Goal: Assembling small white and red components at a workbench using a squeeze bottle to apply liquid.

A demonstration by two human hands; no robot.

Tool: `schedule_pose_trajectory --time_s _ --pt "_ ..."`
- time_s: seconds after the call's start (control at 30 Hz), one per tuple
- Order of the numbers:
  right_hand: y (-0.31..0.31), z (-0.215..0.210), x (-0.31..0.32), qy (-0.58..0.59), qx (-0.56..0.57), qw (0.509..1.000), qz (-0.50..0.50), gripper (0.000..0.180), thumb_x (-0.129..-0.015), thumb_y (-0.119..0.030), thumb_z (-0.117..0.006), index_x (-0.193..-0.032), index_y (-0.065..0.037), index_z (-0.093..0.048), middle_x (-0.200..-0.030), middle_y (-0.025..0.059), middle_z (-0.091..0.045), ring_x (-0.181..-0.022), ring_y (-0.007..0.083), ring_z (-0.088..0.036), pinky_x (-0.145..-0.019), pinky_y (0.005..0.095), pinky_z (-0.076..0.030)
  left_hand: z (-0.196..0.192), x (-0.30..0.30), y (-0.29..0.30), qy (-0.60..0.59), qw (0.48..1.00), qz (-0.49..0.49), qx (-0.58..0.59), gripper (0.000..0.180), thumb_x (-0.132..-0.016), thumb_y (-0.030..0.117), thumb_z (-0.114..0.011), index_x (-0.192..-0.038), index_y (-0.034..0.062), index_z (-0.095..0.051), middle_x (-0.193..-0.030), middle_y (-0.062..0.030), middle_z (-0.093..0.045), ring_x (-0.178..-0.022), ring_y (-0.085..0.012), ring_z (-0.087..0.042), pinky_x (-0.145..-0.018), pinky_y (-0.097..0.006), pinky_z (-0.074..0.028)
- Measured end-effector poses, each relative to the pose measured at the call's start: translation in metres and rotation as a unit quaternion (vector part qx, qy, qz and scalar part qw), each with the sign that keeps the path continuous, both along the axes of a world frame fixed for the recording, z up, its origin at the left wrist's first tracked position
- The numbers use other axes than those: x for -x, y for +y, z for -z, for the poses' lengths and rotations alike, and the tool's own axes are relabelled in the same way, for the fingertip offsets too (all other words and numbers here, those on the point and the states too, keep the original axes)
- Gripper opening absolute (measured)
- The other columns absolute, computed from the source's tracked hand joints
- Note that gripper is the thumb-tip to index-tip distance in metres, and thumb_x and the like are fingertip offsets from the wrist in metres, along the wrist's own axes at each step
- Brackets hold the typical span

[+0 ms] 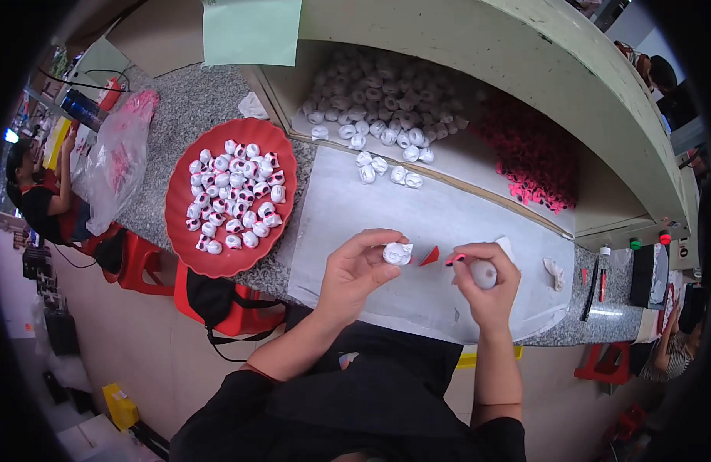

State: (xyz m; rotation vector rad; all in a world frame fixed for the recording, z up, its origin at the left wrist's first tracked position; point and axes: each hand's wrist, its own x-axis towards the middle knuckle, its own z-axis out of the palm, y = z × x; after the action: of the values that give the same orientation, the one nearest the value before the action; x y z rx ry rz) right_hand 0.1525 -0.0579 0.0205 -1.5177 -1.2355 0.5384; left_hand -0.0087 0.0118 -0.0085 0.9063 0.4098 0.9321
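In my left hand a small white round piece, crinkled like wrapped cloth or paper, is pinched between thumb and fingers. My right hand pinches a small pink-and-black piece at its fingertips. Tucked in that same palm is a pale, rounded object, perhaps a small bottle, mostly covered by the fingers. Between the two hands, a red pointed piece shows against the white sheet. At the left, a red scalloped tray holds many white balls with pink and black marks.
A shelf compartment holds a heap of plain white pieces and a pile of pink-and-black pieces. Crumpled white scraps lie on the sheet's right side. Pens and a black box stand farther right. Co-workers sit at both sides.
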Motion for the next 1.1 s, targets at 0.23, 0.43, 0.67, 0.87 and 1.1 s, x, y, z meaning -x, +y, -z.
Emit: schedule_pose_trajectory --time_s 0.23,0.43,0.67,0.87,1.1 --pt "-0.015 0.000 0.039 0.374 -0.033 0.926 0.032 0.012 -0.068 0.005 -0.056 -0.072 0.001 -0.045 -0.069 0.0172 -0.055 -0.053 0.0165 -0.052 -0.044 0.0238 -0.043 -0.003 -0.003 -0.007 0.006 0.997 -0.004 -0.073 0.032 -0.071 -0.003 -0.056 -0.102 -0.0004 -0.048 -0.102 -0.0124 -0.048 -0.095 -0.0197 -0.050 -0.081 -0.032 -0.041" --pt "-0.016 0.002 0.042 0.479 -0.048 0.876 -0.040 0.011 -0.066 0.009 -0.058 -0.073 0.004 -0.051 -0.076 0.0134 -0.053 -0.059 0.0158 -0.052 -0.047 0.0238 -0.044 -0.003 0.000 -0.007 0.090 0.970 -0.046 -0.223 0.028 -0.069 -0.007 -0.056 -0.096 -0.0008 -0.053 -0.101 -0.0148 -0.050 -0.092 -0.0215 -0.051 -0.078 -0.029 -0.042" --pt "-0.012 0.008 0.047 0.491 -0.045 0.870 -0.024 0.009 -0.067 0.006 -0.057 -0.072 0.003 -0.050 -0.079 0.0087 -0.043 -0.059 0.0130 -0.048 -0.042 0.0220 -0.041 -0.011 0.000 -0.007 0.141 0.937 -0.055 -0.314 0.027 -0.064 -0.009 -0.059 -0.090 -0.0014 -0.056 -0.096 -0.0173 -0.054 -0.089 -0.0226 -0.052 -0.074 -0.029 -0.042" --pt "-0.012 0.008 0.052 0.464 -0.055 0.884 0.010 0.011 -0.067 0.004 -0.058 -0.073 0.001 -0.048 -0.079 0.0085 -0.042 -0.057 0.0120 -0.046 -0.040 0.0207 -0.040 -0.012 0.001 -0.008 0.105 0.947 -0.030 -0.303 0.026 -0.066 -0.005 -0.060 -0.091 -0.0008 -0.056 -0.099 -0.0175 -0.053 -0.089 -0.0230 -0.052 -0.076 -0.031 -0.041" --pt "-0.013 0.004 0.049 0.422 -0.063 0.903 -0.041 0.025 -0.064 0.010 -0.060 -0.086 0.002 -0.051 -0.077 0.0074 -0.051 -0.061 0.0094 -0.050 -0.043 0.0187 -0.042 -0.012 0.004 -0.012 -0.002 0.995 0.039 -0.094 0.024 -0.071 -0.001 -0.058 -0.094 -0.0001 -0.053 -0.098 -0.0174 -0.053 -0.095 -0.0241 -0.051 -0.085 -0.037 -0.037"
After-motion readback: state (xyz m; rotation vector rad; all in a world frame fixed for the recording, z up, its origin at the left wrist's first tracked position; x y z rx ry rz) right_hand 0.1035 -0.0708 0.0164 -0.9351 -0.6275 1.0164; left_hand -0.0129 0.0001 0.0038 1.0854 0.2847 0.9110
